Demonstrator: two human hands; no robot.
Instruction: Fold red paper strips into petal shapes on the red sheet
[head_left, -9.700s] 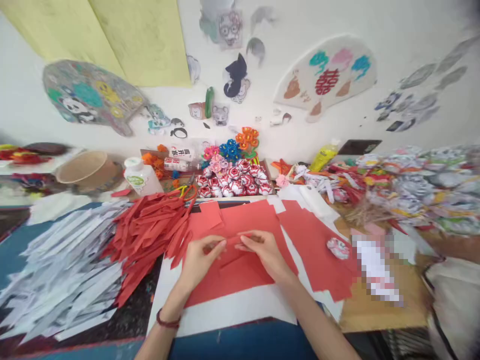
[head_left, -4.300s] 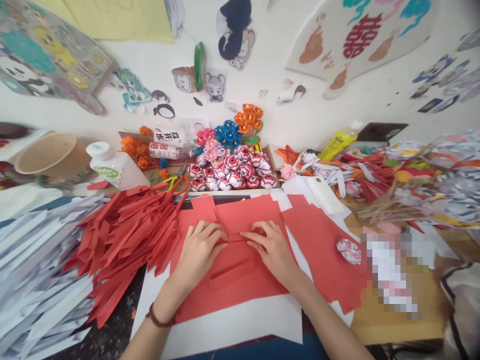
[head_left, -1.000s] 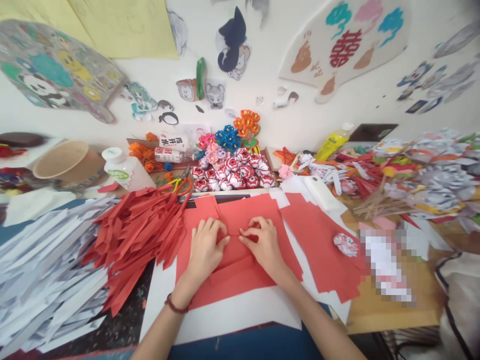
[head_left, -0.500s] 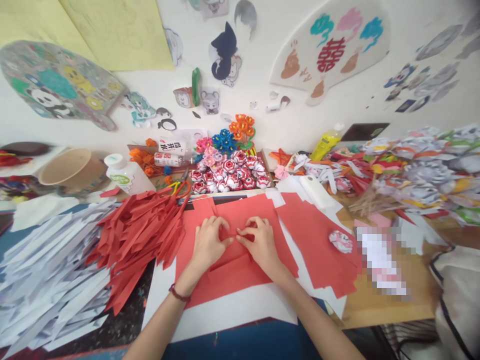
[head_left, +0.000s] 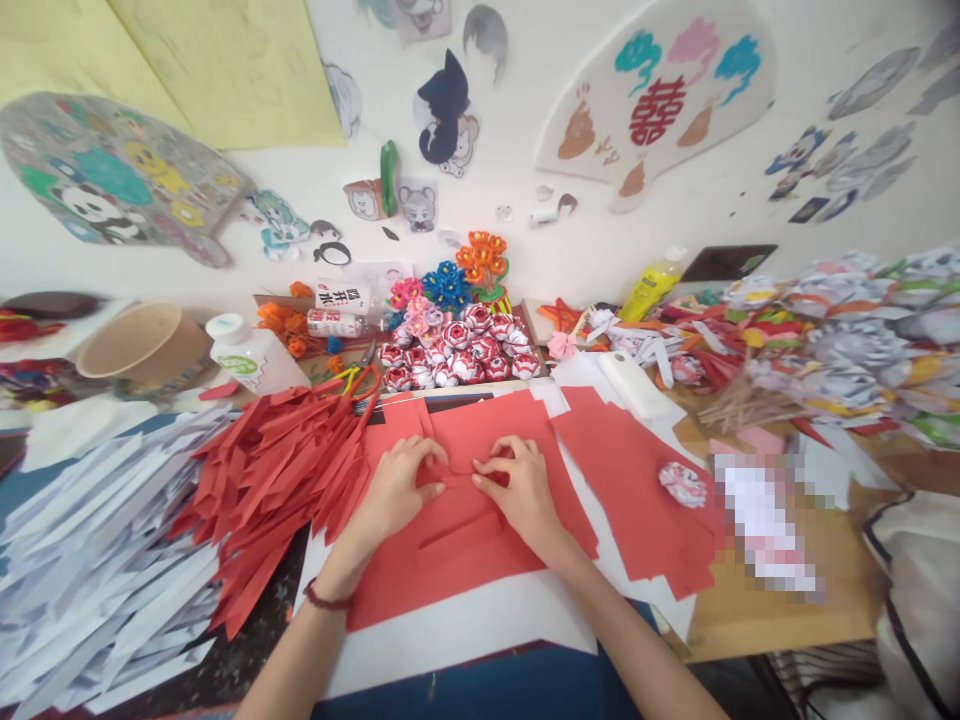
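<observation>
Over the red paper sheets in the middle of the desk, my two hands face each other, a small gap between their fingertips. A thin red paper strip spans that gap, hard to pick out against the red below. My left hand pinches its left end between thumb and fingers. At the other end, my right hand closes thumb and forefinger on the strip. Left of my hands lies a heap of folded red paper strips, with a pile of white folded strips beyond it.
Red-and-white paper flowers are clustered behind my hands. Scissors, a white bottle and a bowl stand at the back left. Another red paper stack carries one paper flower. A person's pale sleeve shows at right.
My left hand has moved a little left, away from the right hand, widening the gap between the fingertips. My right hand has stayed nearly still.
</observation>
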